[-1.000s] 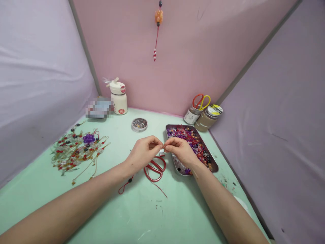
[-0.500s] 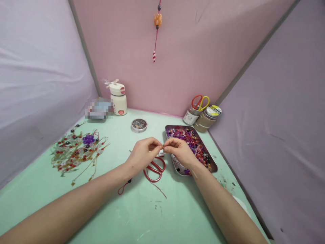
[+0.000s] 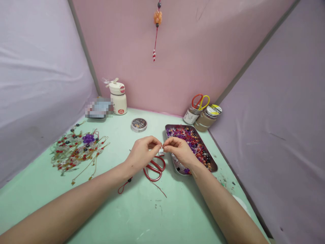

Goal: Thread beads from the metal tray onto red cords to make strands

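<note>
My left hand (image 3: 145, 149) and my right hand (image 3: 179, 150) meet at the middle of the table, thumb and forefinger of each pinched together. A tiny orange-red piece (image 3: 162, 146) shows between the fingertips, too small to name. Below my left hand lie red-handled scissors (image 3: 155, 169), their blades mostly hidden by the hand. A red cord loop with a dark bead (image 3: 129, 180) comes out from under my left wrist. My right hand is over the left edge of a metal tray (image 3: 215, 169) full of purple, red, orange and dark beads.
Beaded strings (image 3: 76, 152) lie in a pile at the left. Behind stand a cream bottle (image 3: 118, 101), a round spool (image 3: 139, 124), a jar holding scissors (image 3: 191, 116) and a brown jar (image 3: 204, 121). A beaded ornament (image 3: 157, 18) hangs on the pink wall.
Both hands keep their pinch in nearly the same place. The fingertips have drawn slightly apart, and the tiny piece shows a little more between them.
</note>
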Motion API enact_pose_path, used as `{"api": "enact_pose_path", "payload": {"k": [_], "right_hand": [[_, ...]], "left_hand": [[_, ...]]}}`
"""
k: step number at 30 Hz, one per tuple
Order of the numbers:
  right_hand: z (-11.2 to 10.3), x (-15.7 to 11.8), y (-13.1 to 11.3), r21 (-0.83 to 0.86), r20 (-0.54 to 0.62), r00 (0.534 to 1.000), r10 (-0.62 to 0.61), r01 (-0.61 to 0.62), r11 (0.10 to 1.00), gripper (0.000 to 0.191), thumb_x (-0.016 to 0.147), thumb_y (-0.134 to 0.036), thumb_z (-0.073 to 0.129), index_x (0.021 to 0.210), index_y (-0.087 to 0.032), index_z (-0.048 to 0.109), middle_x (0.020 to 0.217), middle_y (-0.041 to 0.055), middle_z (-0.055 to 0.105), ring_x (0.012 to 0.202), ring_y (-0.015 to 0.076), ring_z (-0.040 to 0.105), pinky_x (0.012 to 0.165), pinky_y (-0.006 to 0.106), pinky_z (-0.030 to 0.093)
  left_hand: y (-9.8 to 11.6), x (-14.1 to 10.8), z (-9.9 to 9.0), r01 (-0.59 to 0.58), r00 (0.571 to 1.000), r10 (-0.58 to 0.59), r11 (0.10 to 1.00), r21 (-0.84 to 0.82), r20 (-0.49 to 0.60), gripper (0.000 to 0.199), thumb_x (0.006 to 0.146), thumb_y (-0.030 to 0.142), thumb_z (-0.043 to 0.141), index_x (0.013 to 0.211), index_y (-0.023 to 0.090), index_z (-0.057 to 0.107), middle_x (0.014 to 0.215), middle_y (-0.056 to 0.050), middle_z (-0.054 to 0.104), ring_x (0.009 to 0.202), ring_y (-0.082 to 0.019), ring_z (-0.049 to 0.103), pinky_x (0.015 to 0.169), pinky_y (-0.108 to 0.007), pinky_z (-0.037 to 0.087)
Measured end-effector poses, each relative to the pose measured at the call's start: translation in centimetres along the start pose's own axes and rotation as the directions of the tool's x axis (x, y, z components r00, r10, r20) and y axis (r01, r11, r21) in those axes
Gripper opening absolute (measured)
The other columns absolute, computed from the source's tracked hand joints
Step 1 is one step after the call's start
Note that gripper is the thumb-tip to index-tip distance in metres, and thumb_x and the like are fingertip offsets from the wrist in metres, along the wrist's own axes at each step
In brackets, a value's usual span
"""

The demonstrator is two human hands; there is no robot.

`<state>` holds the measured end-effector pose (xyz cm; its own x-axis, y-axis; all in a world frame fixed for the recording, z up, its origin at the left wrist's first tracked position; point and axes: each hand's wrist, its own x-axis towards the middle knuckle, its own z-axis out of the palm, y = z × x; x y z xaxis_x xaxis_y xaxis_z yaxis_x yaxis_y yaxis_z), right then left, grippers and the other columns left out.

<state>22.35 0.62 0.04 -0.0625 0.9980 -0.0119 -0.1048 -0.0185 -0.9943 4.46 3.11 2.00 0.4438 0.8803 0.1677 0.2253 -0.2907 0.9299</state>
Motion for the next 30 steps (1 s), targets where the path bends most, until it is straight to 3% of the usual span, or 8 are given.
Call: {"api": "enact_pose_path", "payload": {"k": [30], "right_hand": [[0.02,0.04,0.07,-0.005,0.022,1.000,-0.011,0.012,1.000,0.015,0.063,-0.024,0.076,0.074,-0.021,0.066,0.074,-0.0019,0.066,0.068,0.0116,0.059,0.073,0.028,0.048]], "left_hand": [[0.22,-0.16,0.22,0.050,0.999,-0.049,0.999,-0.010,0.023,0.015,0.078,0.029,0.056,0.080,0.017,0.065,0.082,-0.004,0.072,0.076,-0.017,0.067,0.074,-0.029,0.053]]}}
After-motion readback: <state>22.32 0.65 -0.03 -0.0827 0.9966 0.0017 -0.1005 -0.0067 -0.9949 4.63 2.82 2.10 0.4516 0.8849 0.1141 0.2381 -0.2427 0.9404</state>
